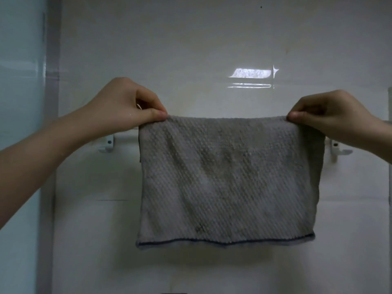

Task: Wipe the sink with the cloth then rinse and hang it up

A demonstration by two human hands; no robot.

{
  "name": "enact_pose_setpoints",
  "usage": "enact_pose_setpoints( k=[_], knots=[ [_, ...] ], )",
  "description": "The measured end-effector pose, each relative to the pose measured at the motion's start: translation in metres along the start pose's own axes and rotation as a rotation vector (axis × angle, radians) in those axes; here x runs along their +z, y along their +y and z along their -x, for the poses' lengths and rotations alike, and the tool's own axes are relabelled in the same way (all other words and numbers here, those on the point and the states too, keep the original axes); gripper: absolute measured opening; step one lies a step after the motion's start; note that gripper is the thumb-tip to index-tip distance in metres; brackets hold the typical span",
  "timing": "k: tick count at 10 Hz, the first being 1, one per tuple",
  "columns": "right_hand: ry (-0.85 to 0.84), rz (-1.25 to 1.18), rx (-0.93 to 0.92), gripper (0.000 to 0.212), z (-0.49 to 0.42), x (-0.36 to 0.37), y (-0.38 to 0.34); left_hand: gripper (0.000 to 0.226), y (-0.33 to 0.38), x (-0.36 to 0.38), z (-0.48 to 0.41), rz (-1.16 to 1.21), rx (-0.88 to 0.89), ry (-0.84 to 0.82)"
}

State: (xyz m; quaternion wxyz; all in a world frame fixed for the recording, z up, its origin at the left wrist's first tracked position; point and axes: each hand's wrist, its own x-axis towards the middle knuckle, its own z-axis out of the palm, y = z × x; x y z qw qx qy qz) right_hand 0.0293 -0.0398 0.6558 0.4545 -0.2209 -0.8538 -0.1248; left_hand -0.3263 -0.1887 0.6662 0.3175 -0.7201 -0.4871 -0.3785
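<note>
1. The grey bumpy cloth with a dark blue edge (229, 179) hangs flat in the middle of the frame.
2. The left hand (125, 105) pinches its top left corner. The right hand (331, 115) pinches the top right corner.
3. This looks like the hanging-up step, at the white wall rail (125, 135) behind the cloth.
4. Next, I think, the hands should let go gently.
5. No pots or bowls show.

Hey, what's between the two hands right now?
In the head view, the top edge of the grey cloth spans the gap between the left hand and the right hand, each pinching a corner. Nothing else lies there; white wall is behind.
</note>
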Motion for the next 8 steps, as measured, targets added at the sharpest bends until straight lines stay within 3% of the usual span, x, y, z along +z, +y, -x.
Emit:
enact_pose_setpoints(
  k=[1,3,4,5,6,8],
  knots=[
    [-0.026,0.044,0.035,0.011,-0.017,-0.002,0.002,0.016,-0.009,0.001,-0.012,-0.035,-0.016,0.009],
    [-0.292,0.052,0.18,0.021,-0.026,-0.005,0.0,0.015,-0.011,0.003,-0.017,-0.018,-0.119,-0.238],
    [-0.279,-0.057,0.215,0.049,-0.009,-0.009,-0.002,0.046,-0.008,0.0,-0.01,0.066,-0.124,-0.258],
    [-0.258,0.036,0.106,0.055,0.006,-0.008,-0.004,0.025,-0.005,-0.001,-0.002,0.098,-0.105,-0.234],
    [-0.156,0.094,0.045,0.048,0.015,-0.005,-0.007,0.005,-0.003,-0.002,0.003,0.037,-0.077,-0.148],
    [-0.042,0.074,0.022,0.044,0.025,-0.002,-0.013,0.008,0.004,0.0,0.015,-0.006,-0.055,-0.018]
  ],
)
